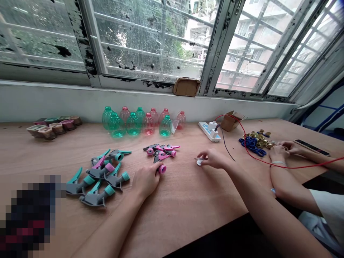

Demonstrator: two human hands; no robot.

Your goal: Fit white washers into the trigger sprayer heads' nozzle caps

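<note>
Wooden tabletop (177, 215) below windows (150, 39): left hand (146, 180) gripped pink-grey spray head (162, 169); right hand (215, 158) pinched slim tool (197, 158) at white disc (199, 163).

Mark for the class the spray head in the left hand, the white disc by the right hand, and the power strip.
Spray head (162, 169): head view, on its pink collar.
White disc (199, 163): head view, near its middle.
Power strip (207, 131): head view, on its top face.

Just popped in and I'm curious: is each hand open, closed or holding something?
Left hand: closed on a pink-and-gray spray head.
Right hand: closed, pinching a thin item too small to identify, near a small white disc.
</note>
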